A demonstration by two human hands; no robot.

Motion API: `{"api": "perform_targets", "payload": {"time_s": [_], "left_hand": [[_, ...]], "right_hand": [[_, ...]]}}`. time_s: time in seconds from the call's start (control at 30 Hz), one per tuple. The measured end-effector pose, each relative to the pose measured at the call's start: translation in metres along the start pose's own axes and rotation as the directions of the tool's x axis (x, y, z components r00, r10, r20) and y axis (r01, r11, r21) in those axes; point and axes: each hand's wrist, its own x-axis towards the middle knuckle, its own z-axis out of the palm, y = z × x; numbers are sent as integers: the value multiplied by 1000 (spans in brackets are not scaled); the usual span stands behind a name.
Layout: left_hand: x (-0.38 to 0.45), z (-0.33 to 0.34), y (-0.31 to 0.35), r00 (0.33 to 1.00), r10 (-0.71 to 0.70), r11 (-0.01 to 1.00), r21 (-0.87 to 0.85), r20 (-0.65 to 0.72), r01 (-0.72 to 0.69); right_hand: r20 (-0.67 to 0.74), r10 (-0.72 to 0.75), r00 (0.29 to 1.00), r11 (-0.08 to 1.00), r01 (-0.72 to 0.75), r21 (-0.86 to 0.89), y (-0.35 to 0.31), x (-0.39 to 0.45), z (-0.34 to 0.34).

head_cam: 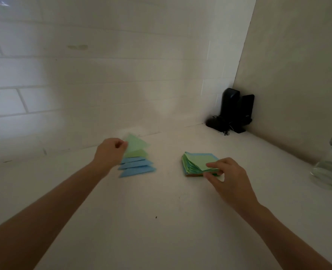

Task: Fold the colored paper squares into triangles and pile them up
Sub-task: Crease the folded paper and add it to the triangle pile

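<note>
A pile of folded triangles lies on the white table left of centre: blue triangles (137,166) below, green ones on top. My left hand (110,152) pinches the left corner of a green triangle (137,146) at the top of that pile. To the right sits a stack of unfolded paper squares (197,162), green on top with blue and orange edges showing. My right hand (227,179) is at the stack's near right corner, thumb and fingers pinching the corner of the upper green sheets.
A white tiled wall rises behind the table (161,211). Black speakers with a cable (233,112) stand in the far right corner. A clear glass jar (330,164) stands at the right edge.
</note>
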Motion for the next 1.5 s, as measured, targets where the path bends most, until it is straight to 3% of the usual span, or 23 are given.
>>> {"api": "perform_targets", "payload": {"time_s": [0.23, 0.33, 0.47, 0.63, 0.77, 0.97, 1.13, 1.27, 1.5], "left_hand": [[43, 32, -23, 994, -108, 987, 118, 26, 105], [45, 36, -26, 992, -104, 961, 249, -78, 120], [27, 35, -1, 955, 248, 963, 154, -161, -223], [-38, 47, 46, 848, 529, 848, -57, 14, -528], [-78, 66, 54, 741, 657, 753, -76, 139, -654], [-107, 64, 59, 718, 685, 727, -64, 123, -683], [-135, 63, 40, 659, 706, 692, -54, 260, -720], [-144, 72, 20, 665, 652, 730, -64, 364, -681], [-148, 76, 19, 751, 589, 801, -95, 298, -591]], "right_hand": [[43, -92, 995, 975, 99, -200, 1, 15, 26], [-4, -112, 994, 967, 108, -232, 4, 15, 29], [-98, -123, 988, 970, 99, -222, 2, 17, 26], [-163, -102, 981, 979, 70, -194, -4, 13, 17], [-135, -117, 984, 978, 91, -189, -8, 4, 6], [-230, -245, 942, 957, 197, -211, -27, -24, -27], [-13, -357, 934, 897, 339, -285, -36, -70, -28], [103, -292, 951, 921, 309, -237, -27, -87, -15], [176, -124, 976, 988, 138, -69, -16, -87, -3]]}}
